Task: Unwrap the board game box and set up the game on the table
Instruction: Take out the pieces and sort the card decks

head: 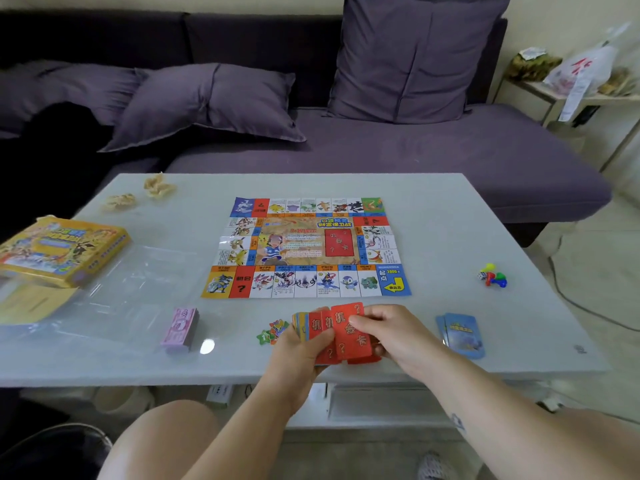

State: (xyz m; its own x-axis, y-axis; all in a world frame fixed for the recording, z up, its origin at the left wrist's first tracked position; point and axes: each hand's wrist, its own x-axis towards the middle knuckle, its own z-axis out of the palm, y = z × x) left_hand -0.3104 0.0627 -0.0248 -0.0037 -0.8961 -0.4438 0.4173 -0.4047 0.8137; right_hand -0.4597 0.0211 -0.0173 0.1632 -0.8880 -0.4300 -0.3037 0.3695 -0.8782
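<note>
- The box (59, 251) lies at the left edge of the table (450, 220), clear of the play area and probably set aside as emptied. Its lid is yellow with busy cartoon art.
- Clear wrap (138, 271) lies flat just beside it and off the box, so the unwrapping looks done.
- The money (180, 329), a pink stack, sits near the front edge, within easy reach.
- The board (306, 247) lies open and flat mid-table. A red rectangle printed near its centre likely marks where the red cards belong.
- The left hand (298, 351) grips a fanned stack from below and holds it up over the front edge for sorting.
- The cards (346, 334) show red backs with characters and question marks. Blue and yellow edges peek out at the fan's left.
- The right hand (391, 336) pinches the front red card, apparently to draw it out.
- Blue cards (462, 336) lie in a small pile to the right, seemingly sorted by colour.
- Pawns (495, 277) and a die wait far right, well apart from the board.
</note>
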